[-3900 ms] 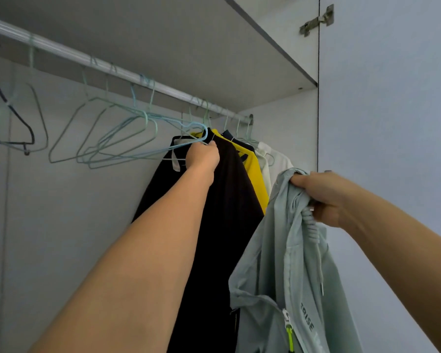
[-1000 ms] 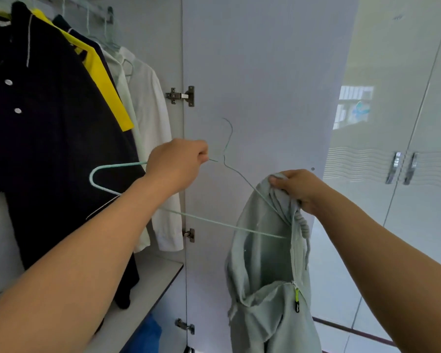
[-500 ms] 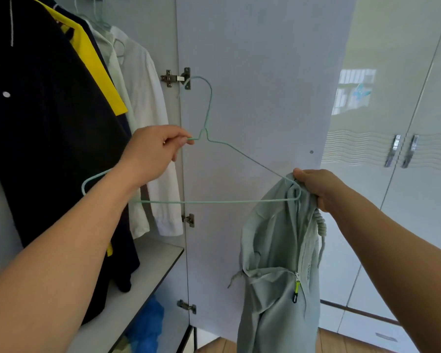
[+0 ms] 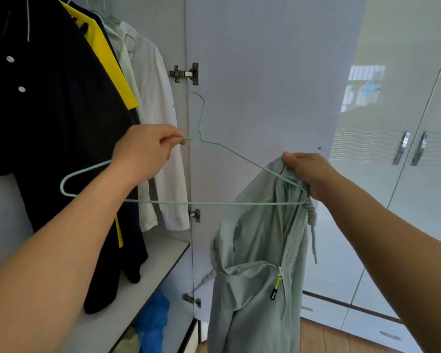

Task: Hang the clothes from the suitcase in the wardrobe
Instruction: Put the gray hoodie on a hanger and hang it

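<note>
My left hand (image 4: 145, 151) pinches a pale green wire hanger (image 4: 201, 203) just left of its neck, hook pointing up. The hanger's right end lies at the collar of a grey-green zip hoodie (image 4: 255, 263), which hangs down from my right hand (image 4: 306, 171). That hand grips the hoodie's collar and hood edge beside the hanger's right tip. Both are held in front of the open wardrobe door (image 4: 265, 72). The suitcase is out of view.
In the wardrobe at left hang a black polo shirt (image 4: 49, 118), a yellow garment (image 4: 107, 59) and a white shirt (image 4: 158, 118). Under them runs a white shelf (image 4: 143, 273) with a blue bag (image 4: 153, 319) below. Glossy closed doors (image 4: 392, 174) stand at right; wood floor shows below.
My left hand took a hanger off the rail and brought it down to the hoodie. Its right end has come to the collar in my right hand, and my view has dropped and turned right.
</note>
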The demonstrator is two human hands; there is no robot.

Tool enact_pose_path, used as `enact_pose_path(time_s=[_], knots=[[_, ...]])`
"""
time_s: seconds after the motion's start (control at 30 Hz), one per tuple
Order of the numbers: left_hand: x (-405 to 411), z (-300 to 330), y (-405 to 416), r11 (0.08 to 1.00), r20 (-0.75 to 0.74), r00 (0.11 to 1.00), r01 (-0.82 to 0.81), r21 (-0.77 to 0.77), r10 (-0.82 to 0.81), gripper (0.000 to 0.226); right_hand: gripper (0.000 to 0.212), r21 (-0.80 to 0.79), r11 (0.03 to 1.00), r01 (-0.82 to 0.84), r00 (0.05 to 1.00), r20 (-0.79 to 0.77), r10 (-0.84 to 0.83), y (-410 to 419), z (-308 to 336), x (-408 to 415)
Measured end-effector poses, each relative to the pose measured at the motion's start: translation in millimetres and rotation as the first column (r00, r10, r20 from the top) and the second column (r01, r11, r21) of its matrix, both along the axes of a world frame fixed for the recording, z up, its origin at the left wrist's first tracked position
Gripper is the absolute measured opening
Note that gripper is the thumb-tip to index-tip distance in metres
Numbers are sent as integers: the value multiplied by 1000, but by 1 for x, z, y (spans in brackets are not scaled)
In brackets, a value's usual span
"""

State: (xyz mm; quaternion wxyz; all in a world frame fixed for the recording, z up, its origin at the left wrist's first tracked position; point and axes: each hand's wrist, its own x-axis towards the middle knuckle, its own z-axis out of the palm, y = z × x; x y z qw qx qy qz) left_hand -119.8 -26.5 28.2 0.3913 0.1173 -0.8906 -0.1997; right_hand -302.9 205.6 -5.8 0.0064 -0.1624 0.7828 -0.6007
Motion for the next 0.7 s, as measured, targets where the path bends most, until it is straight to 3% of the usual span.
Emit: enact_pose_path(time_s=[0.27,0.5,0.7], knots=[[4,-12,-18,996,7,996,-89,33,88,24,22,-12,1000,15,999,35,-14,3,0,4],[-8,-19,-1,998,53,998,33,56,-36,24,22,11,999,-34,999,-14,34,-11,3,13],[-19,-20,22,992,153,986,78,-99,-63,25,24,-4,999,-37,999,-32,37,-26,6,16]])
